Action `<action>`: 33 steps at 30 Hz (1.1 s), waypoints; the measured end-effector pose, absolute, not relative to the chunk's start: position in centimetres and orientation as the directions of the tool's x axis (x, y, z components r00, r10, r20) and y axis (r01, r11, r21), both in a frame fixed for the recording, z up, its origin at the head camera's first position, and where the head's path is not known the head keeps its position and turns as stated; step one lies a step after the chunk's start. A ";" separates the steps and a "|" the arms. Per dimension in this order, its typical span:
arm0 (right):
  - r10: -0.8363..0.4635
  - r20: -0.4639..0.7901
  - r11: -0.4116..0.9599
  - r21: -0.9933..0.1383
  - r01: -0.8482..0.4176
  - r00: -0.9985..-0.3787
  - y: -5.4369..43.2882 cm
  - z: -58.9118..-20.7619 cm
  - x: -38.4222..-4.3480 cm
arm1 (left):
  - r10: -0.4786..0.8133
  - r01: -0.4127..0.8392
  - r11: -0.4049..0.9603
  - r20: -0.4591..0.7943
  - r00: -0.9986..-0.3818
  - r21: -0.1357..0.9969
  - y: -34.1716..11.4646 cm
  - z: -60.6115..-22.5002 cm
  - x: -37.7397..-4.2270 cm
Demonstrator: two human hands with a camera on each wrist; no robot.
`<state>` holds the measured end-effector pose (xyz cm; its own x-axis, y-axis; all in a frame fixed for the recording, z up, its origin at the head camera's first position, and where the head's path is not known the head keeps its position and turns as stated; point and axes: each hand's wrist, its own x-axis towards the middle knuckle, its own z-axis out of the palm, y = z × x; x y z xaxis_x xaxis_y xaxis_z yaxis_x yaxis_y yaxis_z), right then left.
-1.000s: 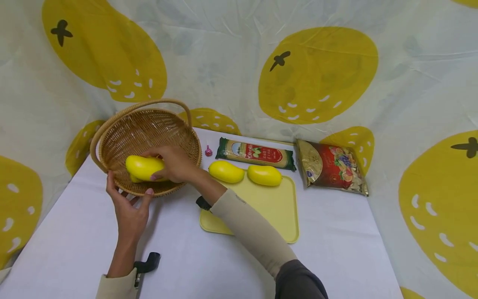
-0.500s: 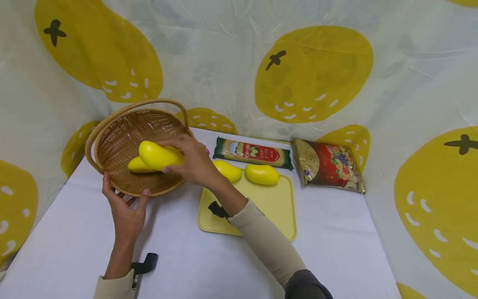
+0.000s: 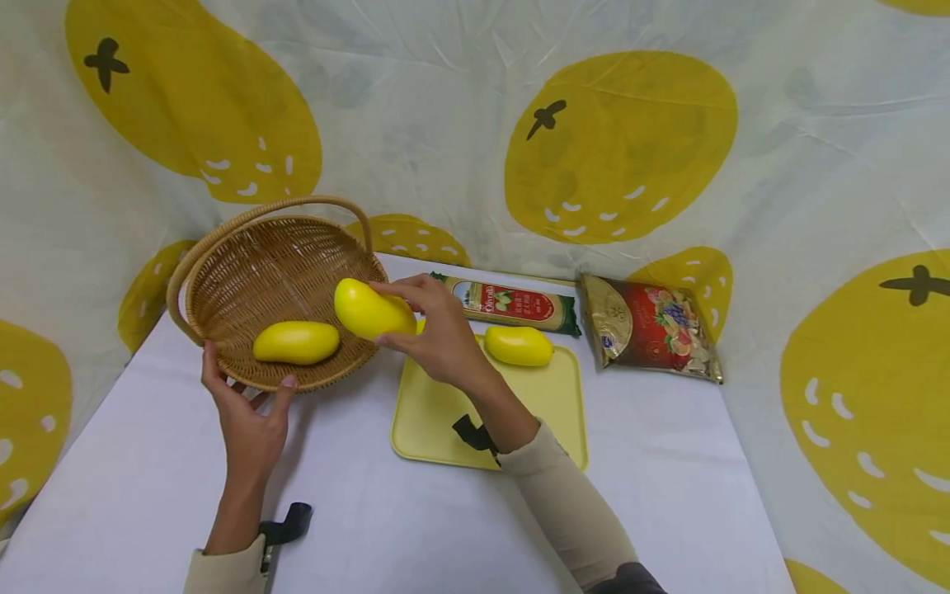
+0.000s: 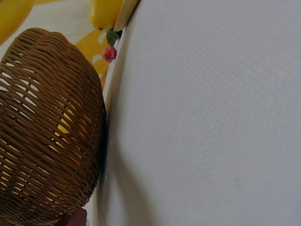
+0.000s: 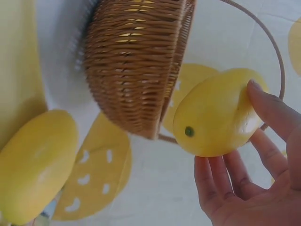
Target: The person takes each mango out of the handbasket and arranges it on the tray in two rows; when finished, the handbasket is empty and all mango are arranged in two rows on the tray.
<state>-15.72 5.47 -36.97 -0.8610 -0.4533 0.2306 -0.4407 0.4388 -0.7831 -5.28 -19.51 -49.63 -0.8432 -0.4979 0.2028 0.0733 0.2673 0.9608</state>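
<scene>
My right hand (image 3: 439, 330) pinches a yellow mango (image 3: 371, 310) between thumb and fingers, held up at the right side of the wicker basket (image 3: 260, 272). In the right wrist view the held mango (image 5: 218, 113) shows a small green stem spot. A second mango (image 3: 296, 342) lies inside the basket, which tilts toward me. My left hand (image 3: 252, 429) grips the basket's near rim, thumb over the edge and fingers beneath it. On the yellow tray (image 3: 519, 421) lies another mango (image 3: 519, 346); a further one beside it is mostly hidden behind my right hand.
Behind the tray lies a long pasta packet (image 3: 512, 302). To its right stands a red and gold bag (image 3: 653, 326). A small pink-red wrapped thing (image 4: 109, 53) shows past the basket in the left wrist view. A patterned curtain (image 3: 416, 124) closes off the back.
My right hand has lifted the mango up and out to the right from the basket, uncovering the mango below. My left hand stays on the rim.
</scene>
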 end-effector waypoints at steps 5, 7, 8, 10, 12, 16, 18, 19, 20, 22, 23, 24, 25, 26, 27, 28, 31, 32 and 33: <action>-0.421 0.221 0.453 -0.789 -0.415 -0.880 7.2 -37.9 -15.2 | -0.499 0.089 0.270 0.219 -0.839 0.959 -19.6 -49.8 -5.4; -0.407 0.213 0.455 -0.796 -0.399 -0.888 7.8 -38.4 -14.9 | -0.500 0.094 0.267 0.221 -0.838 0.959 -19.6 -49.9 -5.5; -0.400 0.208 0.460 -0.797 -0.392 -0.893 8.1 -38.6 -14.8 | -0.499 0.096 0.268 0.223 -0.837 0.959 -19.6 -49.9 -5.5; -0.386 0.187 0.476 -0.799 -0.369 -0.903 8.6 -39.1 -14.6 | -0.496 0.100 0.270 0.227 -0.838 0.958 -19.6 -49.9 -5.4; -0.377 0.161 0.488 -0.802 -0.344 -0.912 9.1 -39.5 -14.2 | -0.491 0.103 0.276 0.232 -0.840 0.956 -19.5 -49.8 -5.4; -0.366 0.103 0.527 -0.796 -0.297 -0.925 9.8 -40.4 -13.6 | -0.487 0.100 0.278 0.231 -0.842 0.955 -19.4 -49.7 -5.2; -0.363 0.077 0.543 -0.792 -0.278 -0.929 10.1 -40.9 -13.4 | -0.488 0.096 0.275 0.225 -0.843 0.957 -19.4 -49.7 -5.2; -0.362 0.065 0.554 -0.787 -0.271 -0.930 10.2 -41.2 -13.3 | -0.489 0.095 0.272 0.222 -0.843 0.958 -19.4 -49.7 -5.2; -0.361 0.053 0.563 -0.783 -0.263 -0.931 10.3 -41.5 -13.1 | -0.489 0.094 0.270 0.221 -0.844 0.958 -19.5 -49.7 -5.2; -0.361 0.032 0.576 -0.779 -0.250 -0.932 10.6 -42.1 -12.9 | -0.490 0.094 0.270 0.221 -0.843 0.958 -19.5 -49.7 -5.2; -0.361 0.022 0.582 -0.776 -0.244 -0.932 10.8 -42.4 -12.8 | -0.490 0.096 0.271 0.223 -0.843 0.958 -19.5 -49.7 -5.3; -0.363 0.016 0.591 -0.769 -0.244 -0.932 10.9 -42.7 -12.7 | -0.489 0.098 0.271 0.225 -0.843 0.958 -19.5 -49.7 -5.3; -0.365 0.010 0.599 -0.763 -0.244 -0.931 11.0 -43.0 -12.6 | -0.488 0.100 0.271 0.226 -0.843 0.957 -19.5 -49.7 -5.3; -0.368 0.002 0.607 -0.757 -0.242 -0.930 11.1 -43.3 -12.6 | -0.487 0.100 0.272 0.227 -0.843 0.957 -19.5 -49.7 -5.3; -0.371 -0.006 0.617 -0.749 -0.242 -0.929 11.2 -43.5 -12.5 | -0.487 0.100 0.273 0.227 -0.844 0.957 -19.6 -49.8 -5.3; -0.373 -0.016 0.629 -0.739 -0.241 -0.928 11.3 -43.8 -12.4 | -0.487 0.099 0.274 0.227 -0.844 0.957 -19.6 -49.8 -5.3; -0.377 -0.058 0.658 -0.719 -0.223 -0.925 11.5 -44.5 -12.3 | -0.486 0.095 0.277 0.225 -0.845 0.956 -19.6 -49.8 -5.3; -0.378 -0.075 0.666 -0.715 -0.214 -0.923 11.5 -44.7 -12.2 | -0.486 0.094 0.278 0.224 -0.845 0.956 -19.6 -49.8 -5.3; -0.378 -0.091 0.673 -0.710 -0.206 -0.921 11.5 -44.9 -12.2 | -0.486 0.094 0.278 0.225 -0.845 0.956 -19.6 -49.8 -5.3</action>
